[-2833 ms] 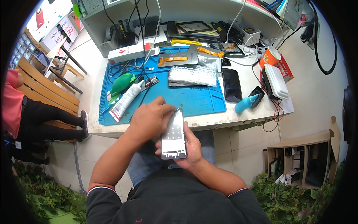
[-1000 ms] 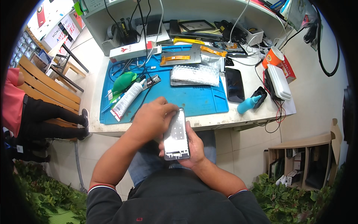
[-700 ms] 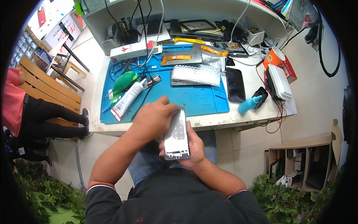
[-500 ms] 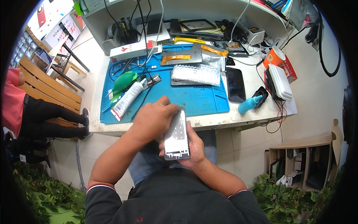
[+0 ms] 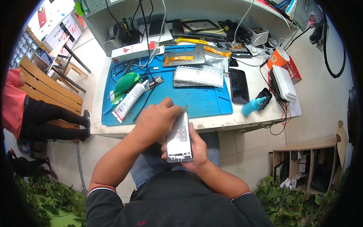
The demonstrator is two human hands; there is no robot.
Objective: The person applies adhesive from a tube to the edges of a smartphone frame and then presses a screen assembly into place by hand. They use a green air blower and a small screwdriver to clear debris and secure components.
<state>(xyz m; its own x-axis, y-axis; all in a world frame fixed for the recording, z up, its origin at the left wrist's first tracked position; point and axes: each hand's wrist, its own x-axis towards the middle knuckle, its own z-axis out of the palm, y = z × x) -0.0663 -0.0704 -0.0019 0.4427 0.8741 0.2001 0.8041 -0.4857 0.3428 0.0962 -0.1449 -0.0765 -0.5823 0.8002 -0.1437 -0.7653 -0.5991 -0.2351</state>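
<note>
In my right hand (image 5: 197, 151) lies a phone frame (image 5: 178, 142), a slim dark-edged rectangle with a shiny silver inner plate. The fingers wrap it from below and the thumb lies along its right edge. My left hand (image 5: 159, 118) is closed at the frame's top end, its fingertips pressed together by the upper edge. Whatever those fingertips pinch is hidden. Both hands are just off the table's front edge, above my lap. Beyond them lies a blue repair mat (image 5: 196, 102), with a white tube (image 5: 130, 100) and a green blower bulb (image 5: 125, 82) on it.
A bubble-wrapped packet (image 5: 198, 76) and grey panels with orange flex cables (image 5: 181, 58) lie farther back. To the right are a dark phone (image 5: 239, 86), a blue bottle (image 5: 253, 106) and an orange cup (image 5: 278, 57). Cables hang over the mat. A person (image 5: 28, 113) stands at left.
My hands and the phone frame stay almost still. At the lower left, dark-clothed legs in the background have shifted.
</note>
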